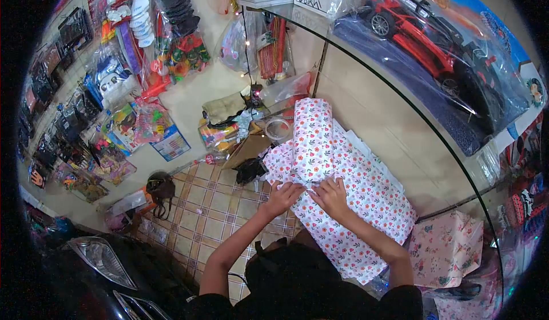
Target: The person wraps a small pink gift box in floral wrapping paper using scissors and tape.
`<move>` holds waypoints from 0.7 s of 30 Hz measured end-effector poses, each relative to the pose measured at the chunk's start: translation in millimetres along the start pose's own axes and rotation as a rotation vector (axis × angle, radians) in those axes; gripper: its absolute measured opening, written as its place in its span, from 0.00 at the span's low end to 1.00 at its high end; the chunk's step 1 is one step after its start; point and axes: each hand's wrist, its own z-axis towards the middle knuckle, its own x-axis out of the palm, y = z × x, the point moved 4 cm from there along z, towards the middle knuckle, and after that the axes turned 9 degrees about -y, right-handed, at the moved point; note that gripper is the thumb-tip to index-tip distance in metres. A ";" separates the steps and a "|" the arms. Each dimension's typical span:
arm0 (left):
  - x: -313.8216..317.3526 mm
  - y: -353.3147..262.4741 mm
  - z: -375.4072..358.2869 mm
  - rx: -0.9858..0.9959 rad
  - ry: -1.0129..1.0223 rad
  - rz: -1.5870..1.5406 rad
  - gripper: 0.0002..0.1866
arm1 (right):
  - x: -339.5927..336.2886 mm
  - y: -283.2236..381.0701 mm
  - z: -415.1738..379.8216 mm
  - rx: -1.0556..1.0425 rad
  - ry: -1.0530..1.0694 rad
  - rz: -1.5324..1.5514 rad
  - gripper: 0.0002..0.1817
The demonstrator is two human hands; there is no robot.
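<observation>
White wrapping paper [366, 206] with small red, orange and pink flowers is spread in front of me. Part of it is folded around a box-shaped bundle [312, 134], whose near end faces me. My left hand [283, 198] is closed on the paper's edge at the left of that end. Close beside it, my right hand [330, 197] presses and pinches the paper with bent fingers. A small gap lies between the hands. What is inside the bundle is hidden by the paper.
A glass-topped counter edge [400, 83] curves along the right, with a boxed red toy car [409, 31] on it. A roll of clear tape [277, 128] lies beyond the bundle. Pink floral paper [446, 248] is at lower right, a motorcycle [108, 263] at lower left.
</observation>
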 end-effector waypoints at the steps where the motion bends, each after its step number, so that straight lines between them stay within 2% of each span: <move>1: -1.2 -1.5 1.9 -0.017 -0.014 0.010 0.19 | 0.8 -1.5 0.5 -0.006 -0.021 0.008 0.12; 6: -1.2 -2.4 -0.3 -0.111 -0.038 -0.031 0.16 | -2.2 -0.4 -3.5 -0.055 -0.030 -0.004 0.07; 11: 0.6 -0.9 2.7 -0.165 -0.109 -0.059 0.10 | -11.6 -9.3 -4.7 -0.035 -0.104 0.033 0.09; 14: -1.4 3.1 4.4 -0.112 -0.127 -0.053 0.10 | -13.7 -12.7 -5.2 -0.019 -0.139 0.052 0.12; 17: -16.9 10.4 29.2 -0.122 -0.207 -0.239 0.12 | -15.3 -11.2 -3.5 -0.010 -0.109 0.063 0.12; 20: -17.6 30.4 53.9 -0.280 -0.110 -0.417 0.21 | -9.7 -16.2 -4.9 0.012 -0.090 0.142 0.09; 21: -22.1 32.3 68.3 -0.262 -0.053 -0.415 0.24 | -7.5 -17.5 -5.5 0.024 -0.090 0.183 0.08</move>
